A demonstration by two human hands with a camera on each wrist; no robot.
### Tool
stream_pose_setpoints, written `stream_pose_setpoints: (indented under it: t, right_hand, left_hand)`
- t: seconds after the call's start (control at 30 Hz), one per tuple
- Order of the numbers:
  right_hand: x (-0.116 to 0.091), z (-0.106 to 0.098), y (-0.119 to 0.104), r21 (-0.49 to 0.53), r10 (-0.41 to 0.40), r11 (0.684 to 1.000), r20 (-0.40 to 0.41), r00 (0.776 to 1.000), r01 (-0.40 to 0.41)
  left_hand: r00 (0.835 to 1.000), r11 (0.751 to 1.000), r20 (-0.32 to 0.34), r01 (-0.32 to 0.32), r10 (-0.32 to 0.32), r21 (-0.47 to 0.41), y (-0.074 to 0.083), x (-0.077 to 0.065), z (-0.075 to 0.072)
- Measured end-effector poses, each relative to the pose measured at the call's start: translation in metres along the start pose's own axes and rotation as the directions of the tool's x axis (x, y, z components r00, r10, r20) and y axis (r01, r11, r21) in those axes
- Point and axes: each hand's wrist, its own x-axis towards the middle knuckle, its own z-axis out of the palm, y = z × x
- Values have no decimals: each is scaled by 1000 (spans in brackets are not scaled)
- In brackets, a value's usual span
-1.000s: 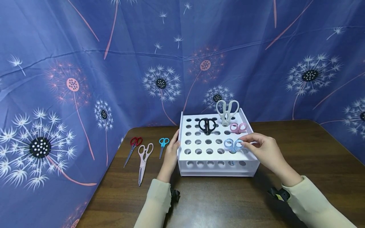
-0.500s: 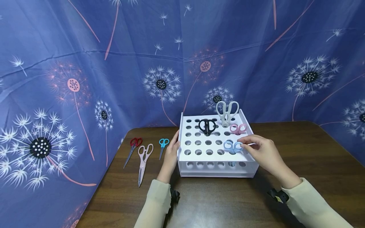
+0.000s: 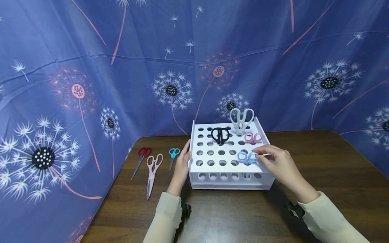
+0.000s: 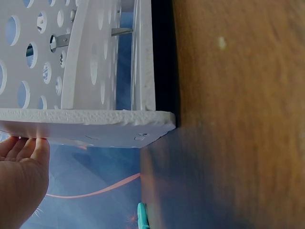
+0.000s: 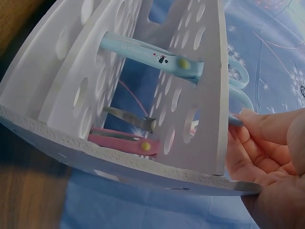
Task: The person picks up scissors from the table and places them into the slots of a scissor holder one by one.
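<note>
A white rack (image 3: 209, 170) with rows of round holes stands on the table. My right hand (image 3: 278, 165) pinches the right handle loop of the light blue scissors (image 3: 243, 158) at the rack's front right. Their sheathed blades pass down through a hole, as the right wrist view shows. My left hand (image 3: 182, 168) rests against the rack's left side panel (image 4: 86, 126), fingertips touching it. Upright in other holes are black scissors (image 3: 220, 136), pink scissors (image 3: 253, 138) and large pale grey-green scissors (image 3: 241, 123), handles up.
Left of the rack lie red-handled scissors (image 3: 141, 160), pale pink scissors (image 3: 152, 175) and small bright blue-handled scissors (image 3: 174, 155). They rest on the brown wooden table (image 3: 231, 216). A blue dandelion-patterned cloth (image 3: 136, 84) hangs behind and at the left.
The light blue scissors and my right hand have barely moved, and the hand still pinches the handle. My left hand stays at the rack's side.
</note>
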Motion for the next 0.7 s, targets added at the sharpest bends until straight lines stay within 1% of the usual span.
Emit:
stream_pose_setpoints:
  t: [0.17, 0.33, 0.6, 0.7]
  right_hand:
    - [-1, 2, 2, -5, -20, 1000, -4, 1000, 20]
    - [-2, 2, 2, 10, -28, 1000, 13, 1000, 28]
    - [-2, -1, 2, 51, 38, 998, 69, 997, -41]
    - [-1, -3, 1, 67, 48, 996, 90, 995, -54]
  left_hand:
    - [1000, 1000, 4, -7, 7, -7, 0, -1, 0]
    - [1000, 1000, 3, -4, 4, -11, 0, -1, 0]
    - [1000, 1000, 9, -12, 12, -19, 0, -1, 0]
    - [1000, 1000, 8, -12, 12, -15, 0, 0, -1]
